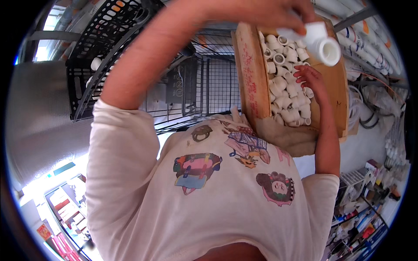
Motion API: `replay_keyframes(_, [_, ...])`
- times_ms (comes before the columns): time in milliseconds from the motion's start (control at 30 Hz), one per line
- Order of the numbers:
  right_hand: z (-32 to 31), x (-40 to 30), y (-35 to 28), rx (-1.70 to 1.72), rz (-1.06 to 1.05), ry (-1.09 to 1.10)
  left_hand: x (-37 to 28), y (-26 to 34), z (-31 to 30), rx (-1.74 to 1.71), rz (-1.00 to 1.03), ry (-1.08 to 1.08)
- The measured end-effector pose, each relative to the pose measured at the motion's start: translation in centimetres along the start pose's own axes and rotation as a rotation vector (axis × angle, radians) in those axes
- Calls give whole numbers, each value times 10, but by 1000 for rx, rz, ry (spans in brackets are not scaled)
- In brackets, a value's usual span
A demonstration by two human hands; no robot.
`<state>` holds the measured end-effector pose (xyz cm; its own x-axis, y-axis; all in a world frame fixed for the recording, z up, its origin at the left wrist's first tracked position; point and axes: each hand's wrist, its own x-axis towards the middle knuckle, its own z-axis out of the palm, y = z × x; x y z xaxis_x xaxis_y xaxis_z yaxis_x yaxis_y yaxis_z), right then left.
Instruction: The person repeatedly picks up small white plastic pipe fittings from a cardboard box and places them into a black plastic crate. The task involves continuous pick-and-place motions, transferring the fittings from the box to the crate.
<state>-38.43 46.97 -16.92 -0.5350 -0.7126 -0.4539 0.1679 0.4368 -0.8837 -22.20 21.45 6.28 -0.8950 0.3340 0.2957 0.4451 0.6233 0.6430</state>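
Note:
My left hand reaches across the top of the view and grips a white plastic pipe fitting, apparently a tee, with one round opening towards me. Below that fitting is a deep brown box with red print on its side. Many white plastic pipe fittings, elbows among them, lie loose in it. Over the right part of this pile hovers my right hand, fingers apart and slightly curled, nothing visible in it. Whether its fingertips touch the fittings I cannot tell.
Left of the box stands a black wire-mesh cart or rack. A black perforated plastic crate with a few white pieces is beyond my left arm. Wrapped white pipes lie at upper right; coiled hose hangs beside the box. Cluttered shelves stand lower right.

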Motion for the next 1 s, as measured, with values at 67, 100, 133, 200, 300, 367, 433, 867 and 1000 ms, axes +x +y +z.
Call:
replay_keyframes(67, [4, 8, -9, 147, 54, -46, 5, -36, 44, 175, 23, 51])
replay_keyframes(100, [3, 6, -10, 215, 45, -78, 6, -44, 59, 234, 7, -7])
replay_keyframes(133, [7, 5, -17, 269, 61, -83, 5, -49, 70, 296, -19, -64])
replay_keyframes(200, [10, 1, -24, 375, 77, -140, 6, -57, 90, 308, -175, -157])
replay_keyframes(300, [10, 0, -25, 483, 70, -278, 7, -66, 111, 374, -286, -218])
replay_keyframes(367, [12, -2, -25, 495, 57, -338, 6, -73, 119, 424, -263, -226])
replay_keyframes(433, [15, -6, -27, 504, 60, -375, 3, -78, 127, 418, -226, -194])
replay_keyframes(867, [22, -6, -22, 241, 147, -111, -4, -74, 136, 268, -436, 247])
replay_keyframes(1000, [40, 0, -20, -91, 248, -63, -3, -76, 136, 212, -443, 278])
